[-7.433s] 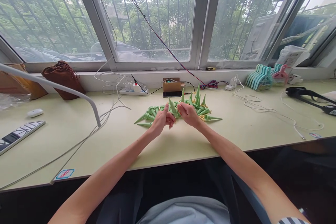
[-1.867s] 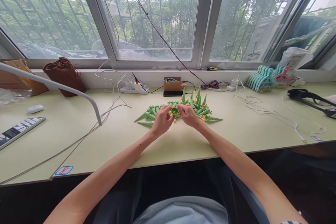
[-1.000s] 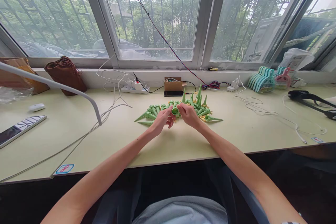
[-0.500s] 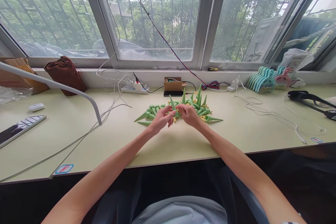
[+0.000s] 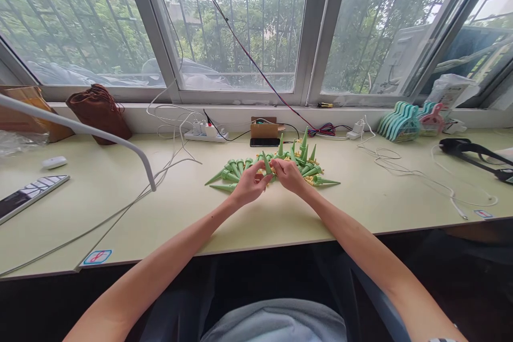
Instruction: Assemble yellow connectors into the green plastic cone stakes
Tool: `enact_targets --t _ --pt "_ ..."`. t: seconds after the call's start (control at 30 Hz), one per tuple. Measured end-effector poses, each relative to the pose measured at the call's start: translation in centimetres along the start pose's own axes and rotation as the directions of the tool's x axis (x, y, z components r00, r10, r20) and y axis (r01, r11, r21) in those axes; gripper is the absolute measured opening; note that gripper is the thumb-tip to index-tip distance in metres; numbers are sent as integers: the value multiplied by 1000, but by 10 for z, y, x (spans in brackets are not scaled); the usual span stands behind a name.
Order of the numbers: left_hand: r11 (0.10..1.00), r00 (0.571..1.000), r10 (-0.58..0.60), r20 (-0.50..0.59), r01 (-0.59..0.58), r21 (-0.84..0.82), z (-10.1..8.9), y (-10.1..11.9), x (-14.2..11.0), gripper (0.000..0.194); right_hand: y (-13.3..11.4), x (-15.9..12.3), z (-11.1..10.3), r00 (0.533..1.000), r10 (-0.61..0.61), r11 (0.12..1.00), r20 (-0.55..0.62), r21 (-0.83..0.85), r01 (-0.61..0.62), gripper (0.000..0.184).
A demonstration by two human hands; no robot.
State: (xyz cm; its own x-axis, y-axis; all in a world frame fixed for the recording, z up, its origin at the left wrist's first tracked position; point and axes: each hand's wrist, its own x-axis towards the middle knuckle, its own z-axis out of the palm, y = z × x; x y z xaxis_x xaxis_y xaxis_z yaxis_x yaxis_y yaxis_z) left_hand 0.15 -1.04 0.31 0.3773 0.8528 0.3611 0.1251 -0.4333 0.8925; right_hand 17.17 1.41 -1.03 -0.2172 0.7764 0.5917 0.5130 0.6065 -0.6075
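My left hand (image 5: 249, 185) is closed around a green plastic spike (image 5: 266, 164), its pointed end tilted up and away from me. Close beside it, my right hand (image 5: 289, 175) is pinched shut at the spike's near side; whatever lies between its fingertips is too small and covered to make out. Behind and around both hands spreads a pile of similar green spikes (image 5: 230, 175), some lying flat and some standing point up. Small yellow pieces (image 5: 316, 162) show among them, mostly at the right of the pile.
Behind the pile are a small cardboard box (image 5: 264, 128) and a dark phone (image 5: 265, 142). A power strip (image 5: 206, 136) and loose white cables lie at the back left. Teal hangers (image 5: 398, 122) and black glasses (image 5: 473, 152) are at the right. A grey curved arm (image 5: 132, 145) crosses the left.
The left fingers have closed in more around the green spike, which has shifted slightly right and changed its tilt. My right hand stays almost in place.
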Motion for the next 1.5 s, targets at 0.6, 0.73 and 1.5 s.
enact_targets --t 0.6,0.73,1.5 --pt "986 993 -63 -98 47 -163 -3 5 3 38 -5 0 0 1000 -9 999 9 33 9 45" --pt "995 995 -21 -94 12 -104 -1 4 2 35 -3 0 0 1000 -13 999 21 32 13 46" --pt "968 956 168 -239 -115 223 0 -3 2 29 -7 -1 1 1000 3 997 -11 83 -2 45"
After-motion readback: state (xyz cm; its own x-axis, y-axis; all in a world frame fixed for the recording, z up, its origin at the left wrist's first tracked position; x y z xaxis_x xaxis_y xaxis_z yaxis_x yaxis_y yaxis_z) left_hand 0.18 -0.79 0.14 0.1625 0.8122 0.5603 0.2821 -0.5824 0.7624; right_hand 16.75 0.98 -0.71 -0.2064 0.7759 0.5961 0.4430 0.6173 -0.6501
